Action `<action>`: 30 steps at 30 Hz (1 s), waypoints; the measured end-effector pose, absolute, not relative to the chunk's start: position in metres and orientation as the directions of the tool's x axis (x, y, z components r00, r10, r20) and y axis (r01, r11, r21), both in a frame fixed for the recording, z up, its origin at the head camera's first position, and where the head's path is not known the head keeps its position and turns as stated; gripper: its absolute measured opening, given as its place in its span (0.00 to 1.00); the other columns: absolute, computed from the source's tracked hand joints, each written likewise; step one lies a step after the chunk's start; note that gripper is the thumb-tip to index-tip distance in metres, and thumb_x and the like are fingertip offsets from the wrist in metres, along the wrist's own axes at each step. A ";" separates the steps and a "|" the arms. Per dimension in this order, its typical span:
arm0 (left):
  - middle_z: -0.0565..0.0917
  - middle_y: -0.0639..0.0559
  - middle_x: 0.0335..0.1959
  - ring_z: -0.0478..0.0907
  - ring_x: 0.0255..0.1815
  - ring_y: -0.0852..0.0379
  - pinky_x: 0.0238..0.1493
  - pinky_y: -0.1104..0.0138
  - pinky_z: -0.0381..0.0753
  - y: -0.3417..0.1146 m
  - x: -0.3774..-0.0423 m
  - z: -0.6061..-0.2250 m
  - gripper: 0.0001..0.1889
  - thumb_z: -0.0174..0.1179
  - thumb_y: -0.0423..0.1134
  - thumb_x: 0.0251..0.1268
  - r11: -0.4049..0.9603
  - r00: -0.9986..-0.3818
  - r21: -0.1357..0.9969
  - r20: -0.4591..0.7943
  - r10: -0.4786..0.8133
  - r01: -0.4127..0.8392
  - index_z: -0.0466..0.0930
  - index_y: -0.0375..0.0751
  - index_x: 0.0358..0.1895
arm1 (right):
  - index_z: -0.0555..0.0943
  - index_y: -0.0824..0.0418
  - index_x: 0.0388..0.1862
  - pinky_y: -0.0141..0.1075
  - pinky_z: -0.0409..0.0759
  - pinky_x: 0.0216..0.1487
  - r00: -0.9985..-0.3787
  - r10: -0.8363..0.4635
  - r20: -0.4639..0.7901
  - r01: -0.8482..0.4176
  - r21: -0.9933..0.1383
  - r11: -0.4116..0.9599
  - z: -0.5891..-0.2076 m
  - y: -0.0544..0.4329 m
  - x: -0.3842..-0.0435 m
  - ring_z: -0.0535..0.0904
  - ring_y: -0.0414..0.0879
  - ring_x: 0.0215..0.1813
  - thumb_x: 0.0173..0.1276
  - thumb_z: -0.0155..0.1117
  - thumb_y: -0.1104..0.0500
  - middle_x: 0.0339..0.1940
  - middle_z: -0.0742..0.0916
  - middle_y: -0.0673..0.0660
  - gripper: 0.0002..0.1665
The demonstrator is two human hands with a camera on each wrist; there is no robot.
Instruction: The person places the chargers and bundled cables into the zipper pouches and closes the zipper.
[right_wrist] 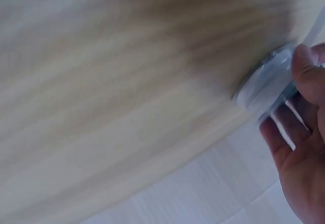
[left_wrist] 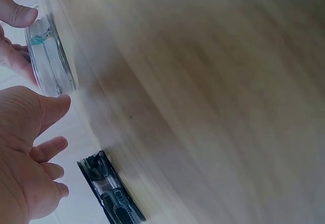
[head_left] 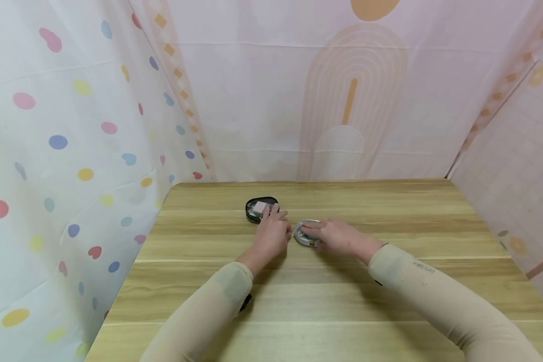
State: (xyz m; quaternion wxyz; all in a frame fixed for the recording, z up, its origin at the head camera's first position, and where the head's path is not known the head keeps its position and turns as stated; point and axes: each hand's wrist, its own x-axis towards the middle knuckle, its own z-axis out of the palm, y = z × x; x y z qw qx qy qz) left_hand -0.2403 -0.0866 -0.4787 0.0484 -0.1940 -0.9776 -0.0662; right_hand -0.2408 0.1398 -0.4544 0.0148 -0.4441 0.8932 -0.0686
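A small rounded clear zip pouch (head_left: pixel 306 240) with a silvery rim lies in mid-table. My right hand (head_left: pixel 341 237) grips its right side, fingers across the top and the thumb low along the side, as the right wrist view shows with the pouch (right_wrist: pixel 266 84) in it. At the pouch's left end, my left hand (head_left: pixel 273 232) pinches the small zipper pull (left_wrist: pixel 59 90) between thumb and forefinger; the forefinger is mostly hidden in the left wrist view. The other left fingers are loosely spread, overlapping a black-edged clear pouch (head_left: pixel 251 212) in the head view.
The black-edged pouch, with a pale pink block (head_left: pixel 260 207) inside, stands behind the left hand. Both pouches are on a wood-grain table (head_left: pixel 389 201). Patterned curtains (head_left: pixel 253 100) hang along its back and sides.
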 end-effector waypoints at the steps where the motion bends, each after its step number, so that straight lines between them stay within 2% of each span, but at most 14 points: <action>1: 0.78 0.44 0.76 0.61 0.86 0.37 0.89 0.44 0.51 -0.087 -0.240 -0.479 0.04 0.69 0.40 0.73 0.916 -0.921 0.111 0.118 0.372 0.385 0.93 0.48 0.42 | 0.78 0.61 0.76 0.52 0.85 0.66 -0.600 -0.799 0.029 -0.794 -0.147 0.590 -0.454 0.141 -0.242 0.83 0.60 0.71 0.70 0.75 0.64 0.78 0.79 0.61 0.35; 4: 0.78 0.44 0.77 0.61 0.86 0.37 0.89 0.43 0.50 -0.087 -0.238 -0.478 0.05 0.69 0.40 0.73 0.912 -0.919 0.122 0.112 0.379 0.391 0.93 0.48 0.42 | 0.77 0.60 0.77 0.51 0.85 0.67 -0.593 -0.805 0.009 -0.796 -0.158 0.585 -0.453 0.143 -0.243 0.82 0.59 0.73 0.68 0.74 0.67 0.80 0.78 0.60 0.37; 13: 0.77 0.42 0.77 0.60 0.86 0.34 0.89 0.43 0.51 -0.088 -0.231 -0.475 0.04 0.69 0.40 0.72 0.902 -0.919 0.178 0.076 0.386 0.393 0.93 0.47 0.41 | 0.77 0.59 0.77 0.52 0.84 0.69 -0.611 -0.791 -0.032 -0.774 -0.183 0.606 -0.450 0.141 -0.241 0.79 0.60 0.76 0.66 0.76 0.67 0.80 0.77 0.61 0.40; 22: 0.80 0.39 0.73 0.62 0.85 0.30 0.87 0.41 0.58 -0.083 -0.219 -0.472 0.05 0.70 0.38 0.70 0.875 -0.902 0.216 0.107 0.419 0.432 0.94 0.45 0.36 | 0.77 0.59 0.77 0.51 0.85 0.68 -0.609 -0.793 -0.030 -0.779 -0.167 0.604 -0.447 0.139 -0.240 0.80 0.60 0.75 0.66 0.77 0.67 0.79 0.78 0.62 0.40; 30: 0.76 0.36 0.77 0.61 0.85 0.30 0.87 0.42 0.58 -0.073 -0.215 -0.474 0.05 0.70 0.37 0.69 0.884 -0.907 0.207 0.121 0.403 0.420 0.95 0.45 0.35 | 0.78 0.60 0.76 0.50 0.86 0.67 -0.601 -0.799 -0.021 -0.789 -0.145 0.597 -0.447 0.140 -0.242 0.81 0.60 0.74 0.64 0.78 0.68 0.79 0.79 0.62 0.40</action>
